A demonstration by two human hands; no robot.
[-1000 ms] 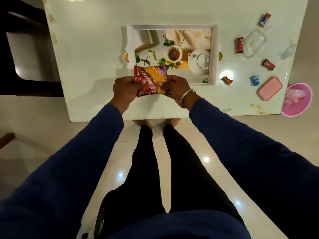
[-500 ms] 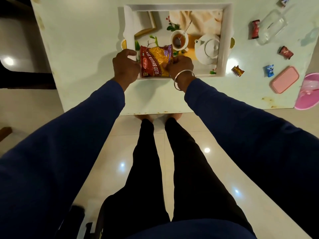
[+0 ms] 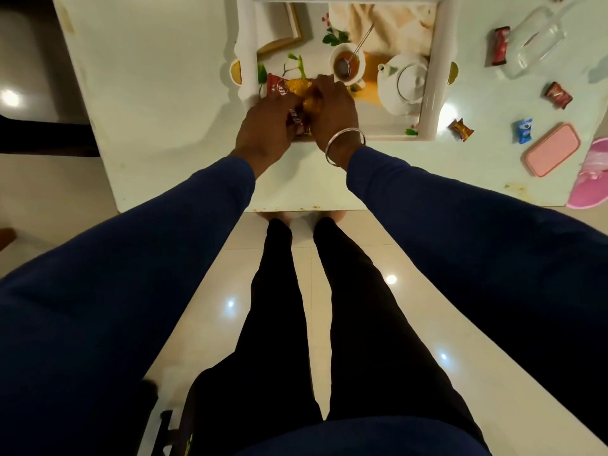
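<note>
A red and yellow snack packet [image 3: 285, 88] lies in the near left part of a white tray [image 3: 429, 103] on the pale table. My left hand [image 3: 265, 126] and my right hand [image 3: 332, 108] both cover the packet, fingers curled over it, so most of it is hidden. A metal bangle sits on my right wrist. Inside the tray stand a cup of tea with a spoon [image 3: 347, 63] and a white teapot [image 3: 403, 83].
Right of the tray lie several wrapped candies [image 3: 461, 129], a clear glass on its side [image 3: 534, 44] and a pink lidded box [image 3: 551, 154]. A pink bowl [image 3: 592, 179] sits past the table's right edge. My legs stand at the table's near edge.
Both hands carried the packet forward and down into the tray. The hands have closed in over it, covering most of its face.
</note>
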